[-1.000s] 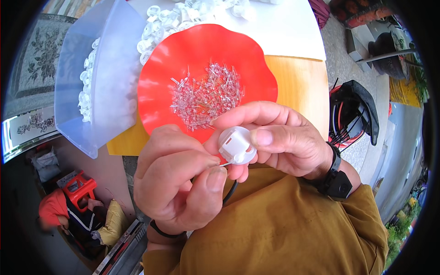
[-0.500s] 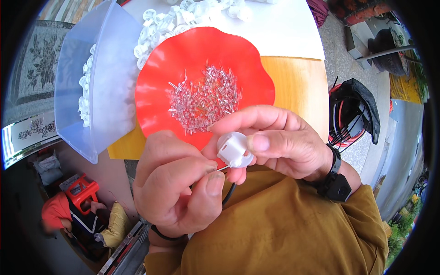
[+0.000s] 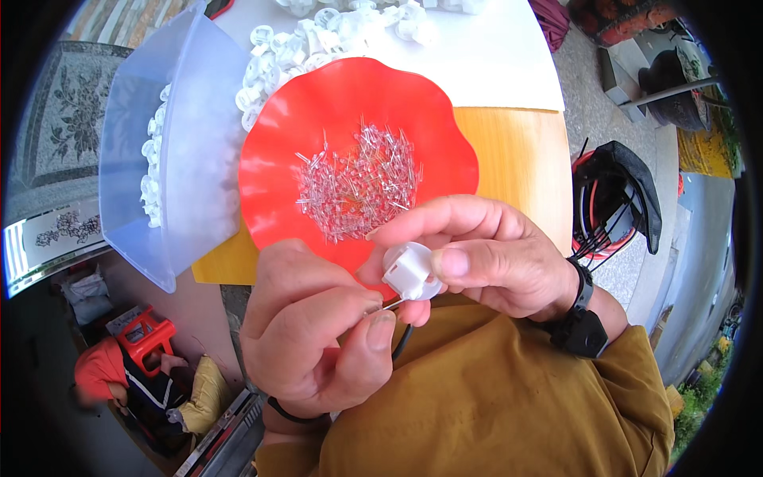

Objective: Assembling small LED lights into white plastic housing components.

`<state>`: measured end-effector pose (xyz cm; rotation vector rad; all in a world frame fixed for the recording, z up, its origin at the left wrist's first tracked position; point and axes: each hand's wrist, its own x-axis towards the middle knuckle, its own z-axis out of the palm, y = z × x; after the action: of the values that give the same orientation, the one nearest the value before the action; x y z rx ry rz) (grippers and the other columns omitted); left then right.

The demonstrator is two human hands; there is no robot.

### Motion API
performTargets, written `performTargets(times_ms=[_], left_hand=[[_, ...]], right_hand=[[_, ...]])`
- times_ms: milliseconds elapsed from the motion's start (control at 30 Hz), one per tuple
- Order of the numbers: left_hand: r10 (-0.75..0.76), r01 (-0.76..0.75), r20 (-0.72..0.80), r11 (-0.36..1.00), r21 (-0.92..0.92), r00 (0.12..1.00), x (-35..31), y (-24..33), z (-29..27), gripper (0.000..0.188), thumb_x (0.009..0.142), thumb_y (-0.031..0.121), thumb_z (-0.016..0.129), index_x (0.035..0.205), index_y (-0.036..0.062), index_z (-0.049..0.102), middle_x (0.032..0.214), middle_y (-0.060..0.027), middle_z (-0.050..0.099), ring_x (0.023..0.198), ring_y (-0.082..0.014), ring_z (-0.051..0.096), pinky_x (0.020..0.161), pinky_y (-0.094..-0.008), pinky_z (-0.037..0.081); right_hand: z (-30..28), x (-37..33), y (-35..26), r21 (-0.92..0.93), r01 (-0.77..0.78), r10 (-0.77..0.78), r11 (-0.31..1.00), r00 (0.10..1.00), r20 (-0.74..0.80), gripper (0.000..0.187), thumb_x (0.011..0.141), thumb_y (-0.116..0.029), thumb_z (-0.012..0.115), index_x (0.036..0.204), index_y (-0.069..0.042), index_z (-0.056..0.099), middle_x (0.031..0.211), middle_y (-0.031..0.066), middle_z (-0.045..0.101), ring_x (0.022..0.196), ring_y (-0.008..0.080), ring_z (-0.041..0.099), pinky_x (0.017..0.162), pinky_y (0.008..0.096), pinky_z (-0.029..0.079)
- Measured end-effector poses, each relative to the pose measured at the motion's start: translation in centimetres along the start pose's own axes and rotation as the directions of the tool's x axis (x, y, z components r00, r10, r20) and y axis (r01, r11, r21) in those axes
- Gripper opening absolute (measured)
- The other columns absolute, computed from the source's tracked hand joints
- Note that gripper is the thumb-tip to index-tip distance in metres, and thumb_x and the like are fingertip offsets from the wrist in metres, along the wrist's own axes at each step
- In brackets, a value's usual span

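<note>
My right hand (image 3: 501, 258) grips a small white plastic housing (image 3: 410, 271) with a round flange and a boxy middle, between thumb and fingers. Its slotted side faces up. My left hand (image 3: 318, 326) is closed in a pinch on a thin silvery wire lead (image 3: 392, 304), whose far end meets the housing's lower edge. What lies inside the left fingertips is hidden. Just beyond both hands sits a red wavy-rimmed bowl (image 3: 274, 171), holding a heap of tiny clear pieces with wire leads (image 3: 358, 183) that look like LEDs.
A translucent blue plastic bin (image 3: 199, 151) with white housings stands left of the bowl. More white housings (image 3: 298, 52) lie piled behind it on a white sheet (image 3: 493, 56) over the wooden table (image 3: 517, 159). A black bag (image 3: 624, 191) is at right; a person sits near a red stool (image 3: 145, 338).
Both hands, with the housing and lead, appear slightly lower in the picture, as does the whole table scene. The grip of each hand is unchanged.
</note>
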<state>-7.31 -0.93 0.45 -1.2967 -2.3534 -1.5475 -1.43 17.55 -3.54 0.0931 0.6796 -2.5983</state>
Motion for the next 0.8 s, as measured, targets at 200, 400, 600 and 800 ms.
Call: performTargets(times_ms=[200, 400, 600, 800], left_hand=[[0.006, -0.006, 0.004, 0.999, 0.039, 1.0, 0.14, -0.01, -0.22, 0.017, 0.07, 0.002, 0.065, 0.086, 0.004, 0.059, 0.08, -0.0067, 0.057, 0.06, -0.017, 0.044, 0.052, -0.0287, 0.035], [0.01, -0.009, -0.014, 0.999, 0.035, 1.0, 0.1, -0.01, -0.24, 0.018, 0.068, 0.002, 0.065, 0.085, 0.0037, 0.059, 0.079, -0.0063, 0.056, 0.059, -0.0168, 0.043, 0.053, -0.0291, 0.035], [-0.008, 0.008, -0.027, 1.0, -0.002, 1.0, 0.06, -0.22, -0.15, 0.017, 0.067, 0.002, 0.065, 0.083, 0.0038, 0.06, 0.079, -0.0061, 0.057, 0.059, -0.0171, 0.044, 0.053, -0.0299, 0.035], [-0.027, 0.027, -0.043, 1.0, 0.002, 0.999, 0.15, -0.16, -0.19, 0.016, 0.067, 0.003, 0.066, 0.082, 0.0044, 0.061, 0.078, -0.0058, 0.057, 0.06, -0.0177, 0.045, 0.054, -0.0304, 0.035]], right_hand=[[0.01, -0.03, -0.11, -0.001, 0.004, -0.004, 1.0, 1.0, 0.009, 0.034, 0.093, -0.013, 0.052, 0.125, -0.001, 0.05, 0.098, 0.0065, 0.063, 0.084, 0.0135, 0.063, 0.08, 0.0266, 0.051], [0.17, -0.11, -0.43, 0.017, -0.027, 0.027, 0.999, 1.0, -0.003, 0.034, 0.093, -0.012, 0.051, 0.126, -0.001, 0.05, 0.099, 0.006, 0.063, 0.085, 0.0134, 0.063, 0.081, 0.0269, 0.05], [0.2, -0.02, -0.48, 0.014, -0.045, 0.045, 0.999, 0.999, -0.005, 0.035, 0.094, -0.013, 0.051, 0.127, -0.001, 0.049, 0.101, 0.0062, 0.062, 0.086, 0.014, 0.063, 0.082, 0.0271, 0.05], [0.09, 0.14, -0.5, 0.024, -0.042, 0.041, 0.999, 0.999, 0.013, 0.035, 0.094, -0.013, 0.051, 0.127, -0.001, 0.049, 0.102, 0.0067, 0.062, 0.087, 0.0147, 0.063, 0.082, 0.0275, 0.05]])
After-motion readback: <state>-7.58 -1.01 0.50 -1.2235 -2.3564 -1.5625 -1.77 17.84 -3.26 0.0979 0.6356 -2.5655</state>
